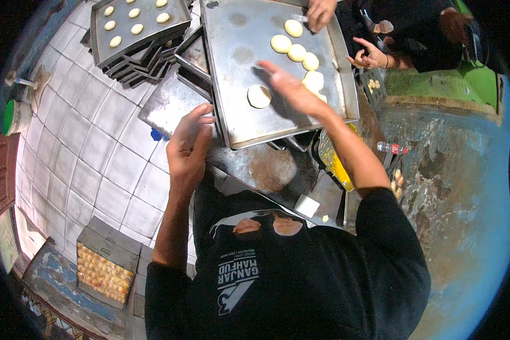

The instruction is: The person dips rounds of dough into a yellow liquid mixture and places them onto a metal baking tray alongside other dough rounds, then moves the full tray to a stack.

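Note:
A large metal baking tray (pixel 232 102) holds a curved row of pale dough rounds (pixel 296 52) on its right half and a single round (pixel 259 96) lower left. My right hand (pixel 294 90) is over the tray just right of that single round, fingers stretched out and slightly blurred; whether it touches the metal I cannot tell. My left hand (pixel 190 144) is raised beside the tray's left edge, fingers loosely curved and apart, with nothing visible in them. The tray sits on stacked dark trays over a worn metal surface (pixel 260 167).
A co-worker's hands (pixel 320 12) (pixel 368 56) are at the tray's top and right. Another tray of dough rounds (pixel 139 31) tops a stack at upper left. A yellow-smeared container (pixel 340 170), bottle (pixel 391 147), white block (pixel 306 205), bucket (pixel 17 117) and box of small round items (pixel 105 272) surround me.

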Motion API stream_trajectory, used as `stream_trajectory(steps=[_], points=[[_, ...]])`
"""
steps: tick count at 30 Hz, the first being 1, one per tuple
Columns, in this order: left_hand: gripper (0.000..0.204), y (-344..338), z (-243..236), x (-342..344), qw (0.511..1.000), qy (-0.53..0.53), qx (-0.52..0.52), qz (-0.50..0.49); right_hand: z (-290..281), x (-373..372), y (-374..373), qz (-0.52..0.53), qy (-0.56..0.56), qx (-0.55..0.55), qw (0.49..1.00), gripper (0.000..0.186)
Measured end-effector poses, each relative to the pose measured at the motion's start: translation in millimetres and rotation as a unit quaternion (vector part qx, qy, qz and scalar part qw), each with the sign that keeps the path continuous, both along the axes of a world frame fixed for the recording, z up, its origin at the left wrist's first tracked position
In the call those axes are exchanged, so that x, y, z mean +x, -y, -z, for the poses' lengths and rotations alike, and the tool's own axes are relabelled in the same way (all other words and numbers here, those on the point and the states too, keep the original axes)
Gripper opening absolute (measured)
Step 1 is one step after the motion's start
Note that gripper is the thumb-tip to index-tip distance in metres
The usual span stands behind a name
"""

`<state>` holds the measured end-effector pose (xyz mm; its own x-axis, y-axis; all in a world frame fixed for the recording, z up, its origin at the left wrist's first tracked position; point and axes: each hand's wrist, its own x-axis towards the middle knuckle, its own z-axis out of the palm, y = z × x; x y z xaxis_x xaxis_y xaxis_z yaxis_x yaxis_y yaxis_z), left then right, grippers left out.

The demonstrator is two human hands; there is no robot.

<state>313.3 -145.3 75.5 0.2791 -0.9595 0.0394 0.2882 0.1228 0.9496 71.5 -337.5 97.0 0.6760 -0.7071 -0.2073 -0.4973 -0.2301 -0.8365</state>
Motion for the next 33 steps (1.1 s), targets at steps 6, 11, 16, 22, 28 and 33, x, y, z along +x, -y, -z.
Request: stream_trajectory(steps=[6, 11, 16, 22, 28, 33], points=[[0.031, 31.2, -30.6, -42.7, 0.991, 0.106, -0.01, 0.082, -10.4, -135.7, -3.6, 0.279, -0.317, -0.14, 0.896, 0.042], [0.019, 28.3, -45.7, -113.0, 0.98, 0.077, -0.01, 0.183, -4.1, -145.2, -50.1, 0.365, -0.263, -0.12, 0.885, 0.04], [0.041, -6.1, -23.7, -196.5, 0.982, 0.005, -0.081, 0.171, -60.7, -136.5, -168.4, 0.399, -0.115, -0.225, 0.881, 0.032], [0.036, -76.0, -33.5, -290.6, 0.94, -0.144, 0.1, 0.292, -66.7, -152.5, -306.3, 0.433, 0.02, -0.335, 0.836, 0.026], [0.037, -161.3, -33.7, -340.9, 0.935, 0.0, 0.158, 0.319, 8.9, -208.0, -408.6, 0.561, 0.179, -0.099, 0.802, 0.029], [0.039, -197.9, -9.7, -365.1, 0.938, 0.077, 0.061, 0.331, 4.1, -231.4, -464.7, 0.518, 0.44, 0.063, 0.731, 0.035]])
